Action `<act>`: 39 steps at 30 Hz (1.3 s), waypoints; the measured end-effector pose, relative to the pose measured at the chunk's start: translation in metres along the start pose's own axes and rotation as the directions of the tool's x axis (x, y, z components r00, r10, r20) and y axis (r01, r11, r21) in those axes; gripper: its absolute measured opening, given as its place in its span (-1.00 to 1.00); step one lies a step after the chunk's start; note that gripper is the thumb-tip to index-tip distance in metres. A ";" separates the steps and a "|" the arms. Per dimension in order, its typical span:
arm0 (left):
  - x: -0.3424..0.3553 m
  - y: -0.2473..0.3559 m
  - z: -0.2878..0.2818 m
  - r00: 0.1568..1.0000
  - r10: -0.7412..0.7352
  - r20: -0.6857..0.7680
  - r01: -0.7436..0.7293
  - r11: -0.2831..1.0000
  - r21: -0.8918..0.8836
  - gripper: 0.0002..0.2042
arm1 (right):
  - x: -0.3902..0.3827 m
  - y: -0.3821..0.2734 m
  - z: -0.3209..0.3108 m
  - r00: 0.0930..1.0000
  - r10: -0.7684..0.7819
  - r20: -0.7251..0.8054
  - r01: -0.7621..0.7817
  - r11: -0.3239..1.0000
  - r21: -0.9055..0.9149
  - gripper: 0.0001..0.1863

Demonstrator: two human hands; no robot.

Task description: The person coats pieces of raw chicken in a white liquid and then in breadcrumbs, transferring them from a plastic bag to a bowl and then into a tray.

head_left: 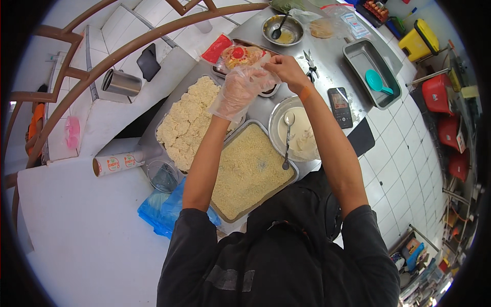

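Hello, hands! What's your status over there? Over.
Left hand in clear plastic glove. Right hand bare, pinching thin plastic beside it. Crumb tray and bowl of creamy liquid nearby; spoon lies across bowl's rim.

Both arms (335, 146) fwd, L hand (240, 88) just beside R hand (288, 71), R fingers (272, 62) bent.

The gloved left hand (239, 88) partly hides the red-and-yellow packet (238, 54), and the view's top edge cuts off a green bundle (286, 5).
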State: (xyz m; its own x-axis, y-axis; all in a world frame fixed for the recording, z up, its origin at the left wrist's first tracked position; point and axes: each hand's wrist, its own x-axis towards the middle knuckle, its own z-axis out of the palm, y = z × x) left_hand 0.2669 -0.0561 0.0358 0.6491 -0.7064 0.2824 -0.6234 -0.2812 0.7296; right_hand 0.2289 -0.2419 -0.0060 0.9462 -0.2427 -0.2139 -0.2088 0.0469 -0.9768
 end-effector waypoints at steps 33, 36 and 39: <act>0.067 0.048 -0.047 0.889 0.110 0.444 -0.273 0.906 0.323 -0.65 | 0.004 -0.013 0.017 0.969 0.238 -0.070 -0.204 0.925 0.320 -0.83; 0.077 0.031 -0.039 0.902 -0.002 0.433 -0.179 0.909 0.376 -0.71 | 0.006 -0.022 0.022 0.966 0.254 -0.044 -0.216 0.891 0.398 -0.82; 0.083 0.015 -0.037 0.904 0.114 0.413 -0.303 0.852 0.427 -0.78 | 0.013 -0.016 0.015 0.959 0.283 -0.002 -0.247 0.841 0.481 -0.81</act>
State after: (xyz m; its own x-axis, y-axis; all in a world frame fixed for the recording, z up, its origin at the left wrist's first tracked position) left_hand 0.3278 -0.0948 0.0929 0.3351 -0.9387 0.0814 -0.9139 -0.3028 0.2703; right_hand 0.2477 -0.2313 0.0069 0.8478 -0.2218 -0.4818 -0.2906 0.5657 -0.7717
